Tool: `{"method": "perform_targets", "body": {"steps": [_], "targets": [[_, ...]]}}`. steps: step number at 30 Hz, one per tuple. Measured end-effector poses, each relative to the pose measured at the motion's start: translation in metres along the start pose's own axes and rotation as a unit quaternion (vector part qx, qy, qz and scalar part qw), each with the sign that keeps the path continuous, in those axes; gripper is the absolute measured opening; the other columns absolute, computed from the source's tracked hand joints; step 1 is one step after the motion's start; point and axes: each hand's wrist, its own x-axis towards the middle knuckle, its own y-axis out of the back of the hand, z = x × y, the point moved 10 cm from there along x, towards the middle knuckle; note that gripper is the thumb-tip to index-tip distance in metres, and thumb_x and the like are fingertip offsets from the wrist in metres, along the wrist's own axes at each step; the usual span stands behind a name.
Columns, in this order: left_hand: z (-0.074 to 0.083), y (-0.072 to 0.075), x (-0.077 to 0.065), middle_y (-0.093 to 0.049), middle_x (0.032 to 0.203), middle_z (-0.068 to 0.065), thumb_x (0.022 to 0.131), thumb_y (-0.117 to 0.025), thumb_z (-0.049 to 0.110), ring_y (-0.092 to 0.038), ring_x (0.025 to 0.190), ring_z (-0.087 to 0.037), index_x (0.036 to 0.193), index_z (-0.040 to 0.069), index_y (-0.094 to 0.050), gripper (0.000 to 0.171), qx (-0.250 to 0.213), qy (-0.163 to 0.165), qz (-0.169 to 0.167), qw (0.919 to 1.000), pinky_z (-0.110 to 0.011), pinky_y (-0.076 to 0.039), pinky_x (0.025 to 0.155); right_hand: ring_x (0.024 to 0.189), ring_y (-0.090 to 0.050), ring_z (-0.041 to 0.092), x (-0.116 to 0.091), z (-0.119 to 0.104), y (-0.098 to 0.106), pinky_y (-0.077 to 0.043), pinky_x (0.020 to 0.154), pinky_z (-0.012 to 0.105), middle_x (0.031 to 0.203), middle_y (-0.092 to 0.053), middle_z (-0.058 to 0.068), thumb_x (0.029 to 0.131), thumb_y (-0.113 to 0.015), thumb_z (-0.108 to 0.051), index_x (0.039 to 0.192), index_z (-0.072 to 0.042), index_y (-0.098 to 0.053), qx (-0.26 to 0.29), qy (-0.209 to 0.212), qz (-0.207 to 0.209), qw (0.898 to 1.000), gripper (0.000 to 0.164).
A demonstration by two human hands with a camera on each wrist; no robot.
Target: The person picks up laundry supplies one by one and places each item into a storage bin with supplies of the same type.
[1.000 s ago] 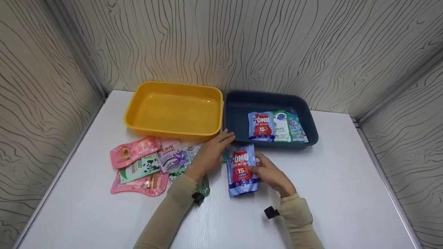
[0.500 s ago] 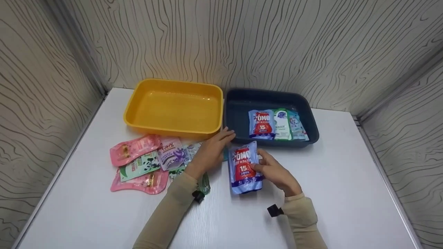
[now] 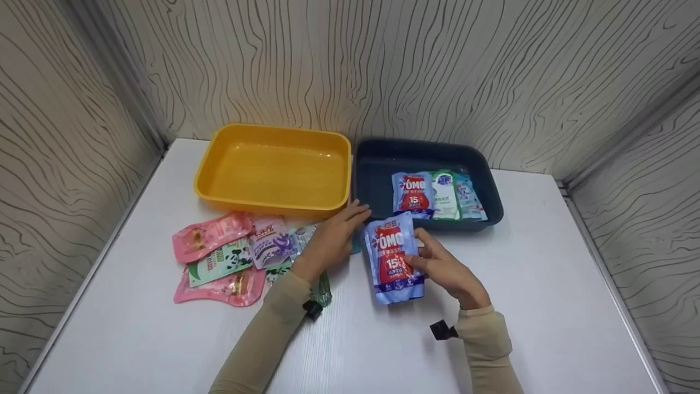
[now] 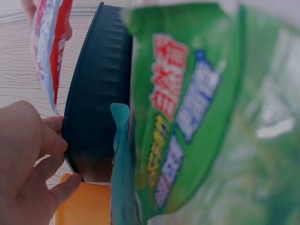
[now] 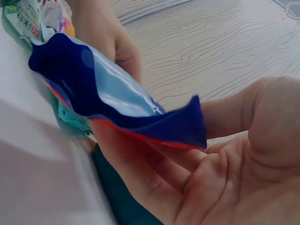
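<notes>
My right hand [image 3: 451, 273] pinches the right edge of a light-blue and red OMO detergent pouch [image 3: 387, 282], thumb in front and fingers behind. The pouch is held up in front of the navy bin [image 3: 377, 172]; its dark blue gusseted bottom [image 5: 70, 79] shows in the right wrist view. My left hand [image 3: 331, 241] has its fingers extended, with fingertips touching the near left corner of the navy bin beside the yellow bin [image 3: 273, 175]. Under the left wrist lie pouches, among them a green pouch [image 4: 187, 117] close to the left wrist camera.
Inside the navy bin, another OMO pouch [image 3: 413, 194], a white-green pouch [image 3: 445, 197] and a teal pouch [image 3: 469, 200] lie side by side. At the left, pink pouches [image 3: 213, 238], a panda pouch [image 3: 221, 264] and a purple pouch [image 3: 270, 241] overlap on the white table [image 3: 136, 339].
My right hand has shifted rightward and slightly up with the OMO pouch, which now leans a little differently. The left hand stays at the bin corner.
</notes>
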Motion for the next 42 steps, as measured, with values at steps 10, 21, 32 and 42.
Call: {"method": "perform_targets", "body": {"steps": [10,21,32,42], "targets": [[-0.003,0.002,-0.001,-0.045,0.169,0.005,0.100,-0.054,-0.005,-0.029,0.163,-0.016,0.160,0.017,-0.052,0.063,0.010,-0.007,0.014,0.9998,-0.040,-0.032,0.130,0.124,-0.069,0.028,0.007,-0.007,0.006,-0.058,0.107,0.044,0.149,-0.059,0.025,0.107,-0.052,-0.007,0.159,-0.008,-0.030,0.092,0.049,0.019,0.994,0.056],[-0.006,0.001,-0.002,-0.043,0.170,0.007,0.102,-0.055,-0.002,-0.027,0.163,-0.014,0.161,0.020,-0.051,0.062,0.005,0.007,0.002,1.0000,-0.040,-0.030,0.131,0.124,-0.068,0.025,0.006,-0.009,0.013,-0.059,0.105,0.036,0.151,-0.054,0.024,0.110,-0.053,-0.012,0.165,-0.009,-0.023,0.120,0.051,0.043,0.990,0.062],[-0.003,0.011,0.001,-0.042,0.170,0.007,0.103,-0.056,-0.003,-0.026,0.164,-0.015,0.161,0.020,-0.049,0.062,0.003,-0.005,0.010,0.9999,-0.040,-0.029,0.131,0.118,-0.072,0.021,0.006,-0.024,0.030,-0.062,0.100,0.033,0.147,-0.058,0.023,0.108,-0.064,-0.025,0.167,-0.009,-0.020,0.124,0.076,0.063,0.987,0.075],[0.002,0.001,0.001,-0.043,0.170,0.004,0.101,-0.058,-0.005,-0.026,0.164,-0.016,0.161,0.017,-0.050,0.064,0.016,-0.020,0.008,0.9996,-0.040,-0.028,0.131,0.114,-0.072,0.016,0.007,-0.033,0.048,-0.061,0.098,0.027,0.143,-0.059,0.024,0.109,-0.061,-0.018,0.167,-0.006,-0.014,0.099,0.081,0.070,0.989,0.075]]}}
